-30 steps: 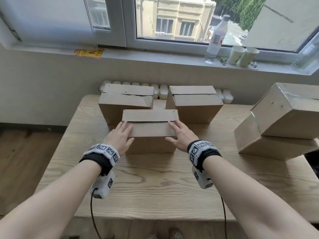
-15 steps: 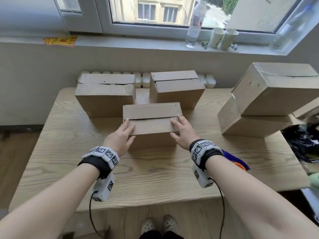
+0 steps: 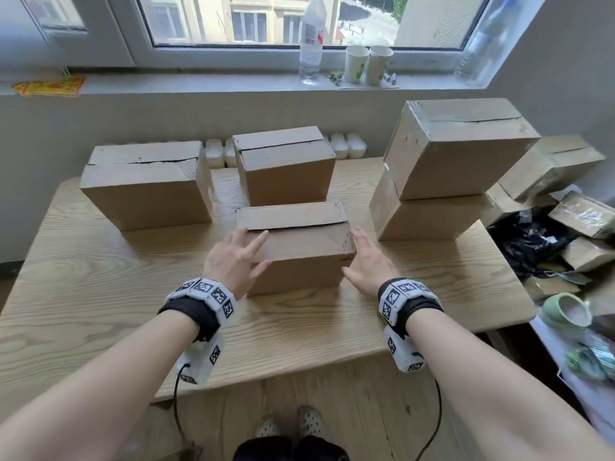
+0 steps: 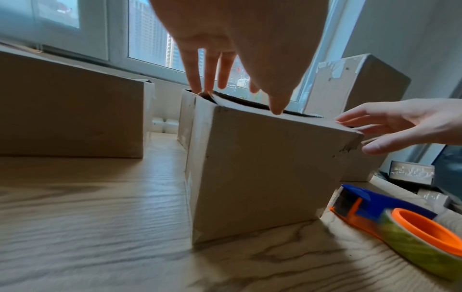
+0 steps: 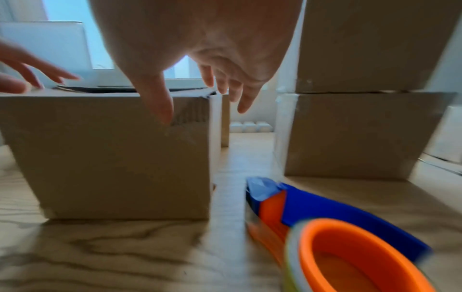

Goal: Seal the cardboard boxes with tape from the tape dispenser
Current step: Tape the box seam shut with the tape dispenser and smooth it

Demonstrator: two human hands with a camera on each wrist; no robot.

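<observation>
Flanking the front box (image 3: 296,247) with straight, empty fingers (image 3: 256,239) — tape dispenser (image 5: 322,227) lying on the tabletop (image 3: 100,277) just below the right hand (image 3: 369,261), nearer than the left hand (image 3: 233,261).

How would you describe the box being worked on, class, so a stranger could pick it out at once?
Start at the wooden table under the window. Of its cardboard boxes, take the front box, nearest the person. It alone has the left hand on its lid and the right hand at its end, with the tape dispenser beside it.
</observation>
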